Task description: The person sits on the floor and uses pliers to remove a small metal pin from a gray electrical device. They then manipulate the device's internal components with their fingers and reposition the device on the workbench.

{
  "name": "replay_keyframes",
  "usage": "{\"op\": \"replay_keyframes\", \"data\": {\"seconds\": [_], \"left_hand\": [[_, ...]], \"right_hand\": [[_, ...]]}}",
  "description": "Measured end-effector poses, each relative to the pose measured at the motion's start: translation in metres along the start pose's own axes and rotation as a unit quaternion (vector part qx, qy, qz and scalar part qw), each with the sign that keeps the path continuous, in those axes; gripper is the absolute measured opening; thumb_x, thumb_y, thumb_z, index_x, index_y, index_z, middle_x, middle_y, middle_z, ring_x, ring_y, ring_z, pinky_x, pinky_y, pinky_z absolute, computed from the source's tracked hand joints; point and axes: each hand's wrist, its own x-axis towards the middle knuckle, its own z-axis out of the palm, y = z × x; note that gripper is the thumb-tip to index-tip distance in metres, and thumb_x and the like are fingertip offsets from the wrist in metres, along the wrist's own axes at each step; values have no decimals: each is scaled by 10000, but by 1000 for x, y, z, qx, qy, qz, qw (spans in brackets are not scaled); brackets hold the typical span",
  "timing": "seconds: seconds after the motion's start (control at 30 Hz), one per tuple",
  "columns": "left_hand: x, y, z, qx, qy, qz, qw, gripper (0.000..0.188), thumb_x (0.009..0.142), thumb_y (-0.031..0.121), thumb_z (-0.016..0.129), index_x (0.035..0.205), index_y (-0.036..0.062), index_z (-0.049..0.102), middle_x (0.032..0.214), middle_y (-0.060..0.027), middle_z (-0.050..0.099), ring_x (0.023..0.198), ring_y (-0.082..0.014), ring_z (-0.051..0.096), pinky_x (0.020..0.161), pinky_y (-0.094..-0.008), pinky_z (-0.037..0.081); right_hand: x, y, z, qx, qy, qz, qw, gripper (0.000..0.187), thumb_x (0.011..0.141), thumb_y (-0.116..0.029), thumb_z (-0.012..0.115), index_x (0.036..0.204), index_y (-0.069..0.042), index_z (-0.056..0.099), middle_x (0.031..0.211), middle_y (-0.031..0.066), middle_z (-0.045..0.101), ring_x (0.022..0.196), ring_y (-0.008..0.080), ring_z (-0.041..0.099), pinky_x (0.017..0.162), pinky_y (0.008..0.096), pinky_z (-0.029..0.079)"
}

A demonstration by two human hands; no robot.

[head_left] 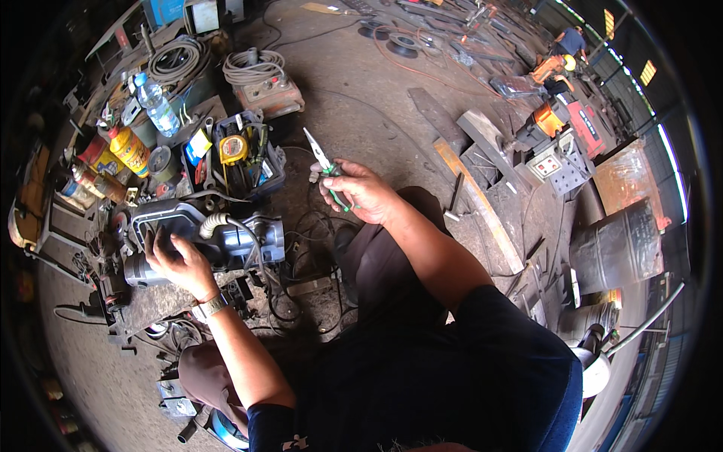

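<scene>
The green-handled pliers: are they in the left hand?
No, the right hand holds the green-handled pliers, apart from the left hand.

Concrete floor (354, 83): wire spool (401, 47), reddish box (279, 96). Bench (153, 307): blue-grey machine (239, 245).

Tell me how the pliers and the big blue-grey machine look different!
The pliers are small and slim, while the blue-grey machine is much bigger and chunkier. The pliers have green on their handles and a silver nose, but the machine is mostly blue-grey. The pliers are held in the right hand, while the machine lies under the left hand. Both are close to the person.
</scene>
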Motion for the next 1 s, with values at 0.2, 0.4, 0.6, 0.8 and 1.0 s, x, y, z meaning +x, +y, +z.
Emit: {"op": "replay_keyframes", "data": {"seconds": [0.2,0.4,0.6,0.8,1.0], "left_hand": [[-1,0,0,-15,-5,-23,1000,337,1047,182,640,1315,-13,704,1415,-197,590,1297,-363,592,1101,-483,491],[0,3,1,-14,6,-4,1000,334,1035,222,633,1288,23,720,1378,-201,613,1275,-385,597,1080,-524,480],[1,1,3,20,11,18,1000,315,1010,206,644,1254,25,728,1394,-204,623,1292,-405,591,1096,-538,464],[7,12,-5,56,-1,-1,998,260,942,181,707,1162,49,742,1324,-230,658,1225,-451,609,1061,-564,472],[4,11,-8,23,20,-14,999,277,890,218,735,1145,108,732,1348,-206,628,1265,-420,568,1097,-547,408]], "right_hand": [[0,3,1,-14,3,15,1000,372,1034,-117,684,1400,-81,626,1014,27,664,845,119,634,655,276,504],[1,7,-2,-23,-5,12,1000,366,1041,-98,661,1403,-66,619,1042,33,670,851,132,635,657,288,508],[1,4,-4,9,15,34,999,421,1056,-86,629,1472,-62,566,1166,109,719,962,209,708,767,377,599],[-21,7,18,-8,-9,54,998,446,1063,-109,635,1497,-77,535,1254,142,729,1088,268,734,880,479,637],[-54,2,75,-143,-77,86,983,489,1093,-117,575,1561,-33,462,1320,184,703,1158,259,705,909,433,618]]}}
